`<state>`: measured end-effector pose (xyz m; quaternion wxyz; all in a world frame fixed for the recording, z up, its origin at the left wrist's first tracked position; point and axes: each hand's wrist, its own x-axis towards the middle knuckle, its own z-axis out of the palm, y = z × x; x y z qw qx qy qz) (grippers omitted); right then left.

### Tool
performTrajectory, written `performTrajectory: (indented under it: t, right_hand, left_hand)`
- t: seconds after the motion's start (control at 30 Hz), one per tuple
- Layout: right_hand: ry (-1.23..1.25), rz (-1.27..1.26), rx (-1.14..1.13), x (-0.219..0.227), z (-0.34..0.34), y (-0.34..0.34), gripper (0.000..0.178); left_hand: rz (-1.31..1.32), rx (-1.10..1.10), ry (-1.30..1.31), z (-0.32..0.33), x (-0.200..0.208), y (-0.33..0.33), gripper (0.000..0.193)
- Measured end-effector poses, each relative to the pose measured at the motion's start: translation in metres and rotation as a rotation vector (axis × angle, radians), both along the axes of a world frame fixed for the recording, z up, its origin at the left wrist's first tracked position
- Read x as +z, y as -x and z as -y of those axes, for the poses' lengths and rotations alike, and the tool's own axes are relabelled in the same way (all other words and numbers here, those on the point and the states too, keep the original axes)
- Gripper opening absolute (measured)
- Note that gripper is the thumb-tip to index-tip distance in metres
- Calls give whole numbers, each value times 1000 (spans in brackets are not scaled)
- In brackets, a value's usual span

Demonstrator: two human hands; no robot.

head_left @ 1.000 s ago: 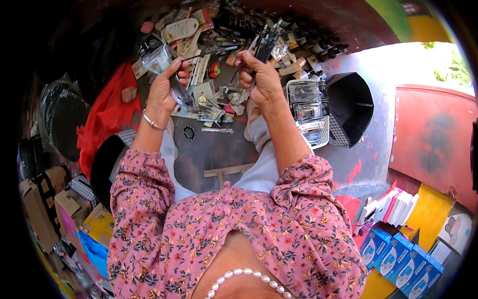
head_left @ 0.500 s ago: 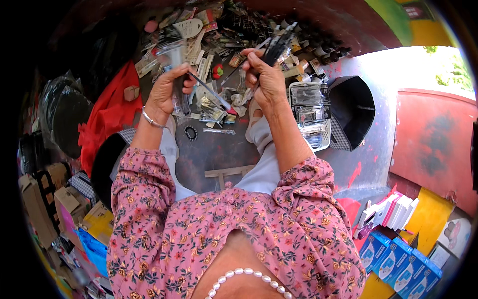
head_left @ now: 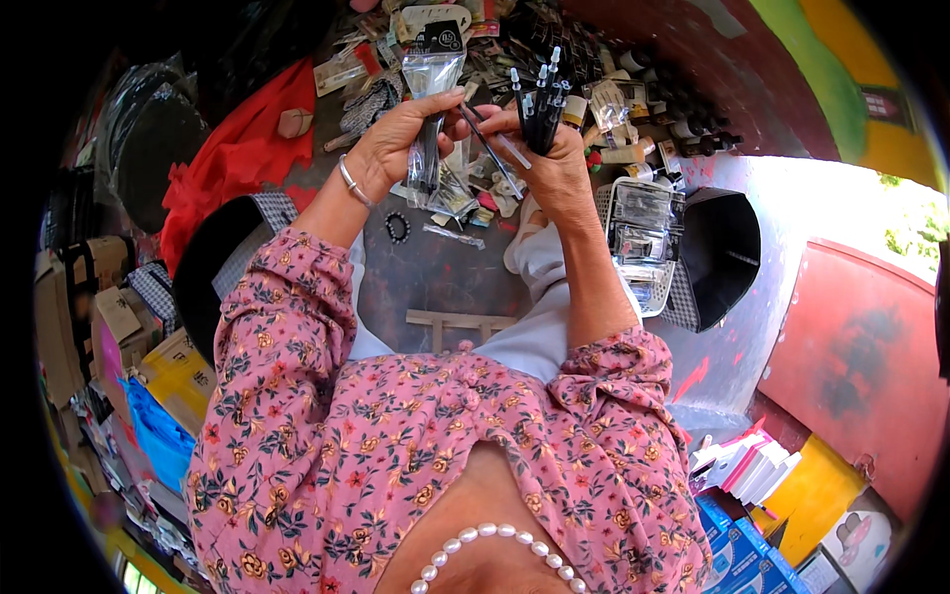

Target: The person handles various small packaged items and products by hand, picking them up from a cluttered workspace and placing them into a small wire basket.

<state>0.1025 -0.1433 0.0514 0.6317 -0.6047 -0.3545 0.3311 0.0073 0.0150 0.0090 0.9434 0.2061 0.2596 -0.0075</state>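
Observation:
My left hand (head_left: pixel 401 139) is closed on a clear plastic packet (head_left: pixel 432 71) with a black header; dark slim sticks, apparently pens, show inside. In my right hand (head_left: pixel 562 183) is an upright bundle of slim black pens (head_left: pixel 542 111) with pale, clear tips. One dark slim stick (head_left: pixel 487 148) slants between the two hands, close to the fingers of both. Which fingers grip it I cannot tell. Both hands are held close together above a heap of small packaged goods (head_left: pixel 480 183).
At right, a white basket (head_left: pixel 605 203) holds clear packets beside an open black box (head_left: pixel 720 257). Red cloth (head_left: pixel 247 148) and another black box (head_left: pixel 203 267) lie left. A beaded bracelet (head_left: pixel 397 228) and wooden frame (head_left: pixel 460 319) are on the floor. Dark bottles (head_left: pixel 688 129) stand at the back.
My hands have come closer together, the left moving right with the packet. The pen bundle now stands more upright. The view has shifted slightly.

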Motion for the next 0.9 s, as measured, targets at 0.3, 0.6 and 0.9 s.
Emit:
performTrajectory:
  t: [0.3,0.6,0.9]
  right_hand:
    - [253,-198,91,8,6,-3,13]
    - [311,-457,53,-4,-1,4,35]
    - [302,-622,-21,-4,-2,2,15]
  left_hand:
    - [97,35,-143,-5,1,-2,35]
    - [140,-63,-604,-1,11,0,22]
    - [176,12,-352,-5,7,-1,26]
